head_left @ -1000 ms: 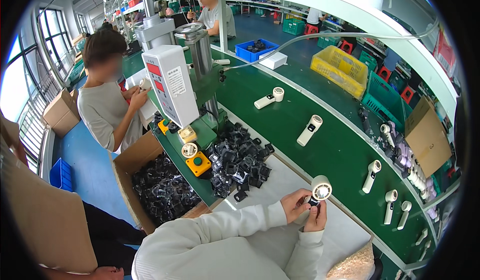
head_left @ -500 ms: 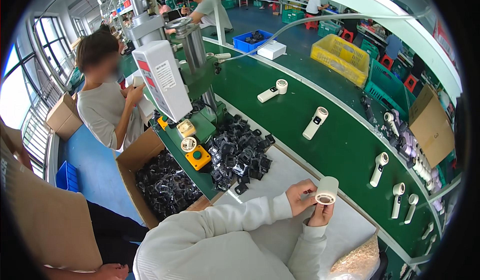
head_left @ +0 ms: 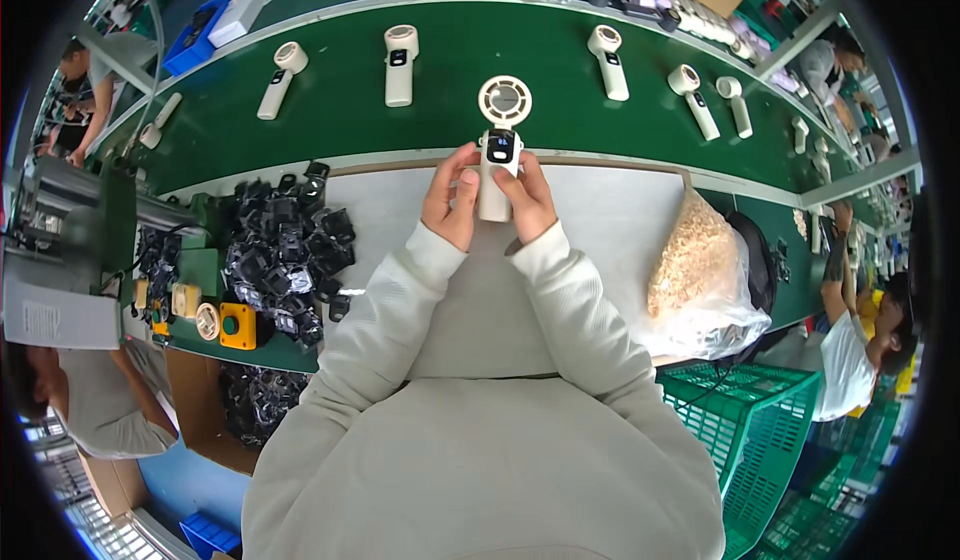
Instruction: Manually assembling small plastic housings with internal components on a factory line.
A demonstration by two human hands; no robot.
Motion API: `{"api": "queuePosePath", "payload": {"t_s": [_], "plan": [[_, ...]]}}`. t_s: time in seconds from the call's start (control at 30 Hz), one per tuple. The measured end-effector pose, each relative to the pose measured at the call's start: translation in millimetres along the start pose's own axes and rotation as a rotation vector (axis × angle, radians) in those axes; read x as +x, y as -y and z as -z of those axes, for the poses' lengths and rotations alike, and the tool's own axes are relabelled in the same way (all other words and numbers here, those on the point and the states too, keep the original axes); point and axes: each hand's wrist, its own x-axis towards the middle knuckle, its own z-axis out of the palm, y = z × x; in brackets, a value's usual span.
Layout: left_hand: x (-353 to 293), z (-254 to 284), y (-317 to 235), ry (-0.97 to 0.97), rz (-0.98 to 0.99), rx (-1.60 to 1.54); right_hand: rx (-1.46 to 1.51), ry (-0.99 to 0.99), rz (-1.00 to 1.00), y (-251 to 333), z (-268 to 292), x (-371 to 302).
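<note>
A white handheld fan [head_left: 493, 198] stands upright between my hands above the pale work mat [head_left: 600, 200]. Its round vented head points away from me, and a dark panel with a lit display and a pale button faces up. My right hand [head_left: 532, 200] grips the handle's right side, its thumb lying on the front below the button. On the other side my left hand [head_left: 452, 200] is closed against the fan's upper left edge, thumb raised; the fingertips behind the fan are hidden.
Several similar fans [head_left: 399, 70] lie along the green conveyor belt [head_left: 340, 115]. To the left are a heap of black plastic parts [head_left: 290, 250], a yellow box with a green button [head_left: 238, 326] and a press machine [head_left: 60, 305]. A bag of tan pieces [head_left: 690, 260] and green crate [head_left: 740, 410] sit right.
The view has swung right, toward the belt. The fan has turned from its cylindrical head showing near me to its front panel facing up, display lit. Both hands still hold it.
</note>
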Motion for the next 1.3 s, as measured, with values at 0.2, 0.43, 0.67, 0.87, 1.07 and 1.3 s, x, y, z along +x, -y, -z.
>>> {"api": "queuePosePath", "payload": {"t_s": [0.2,0.43,0.67,0.87,1.07,1.3], "plan": [[-4,5,20,0.105,0.0,0.021,0.188,-0.087,-0.125,14,4,31],[-4,9,25,0.138,0.005,0.109,0.133,-0.099,-0.081,11,4,51],[-3,9,23,0.158,0.035,0.095,0.151,-0.108,-0.057,10,3,48],[-2,7,25,0.129,-0.001,0.072,0.133,-0.093,-0.051,16,1,46],[-2,6,25,0.123,-0.009,0.077,0.141,-0.116,-0.01,17,0,48],[-3,5,23,0.125,0.006,0.087,0.124,-0.136,-0.002,26,-3,46]]}}
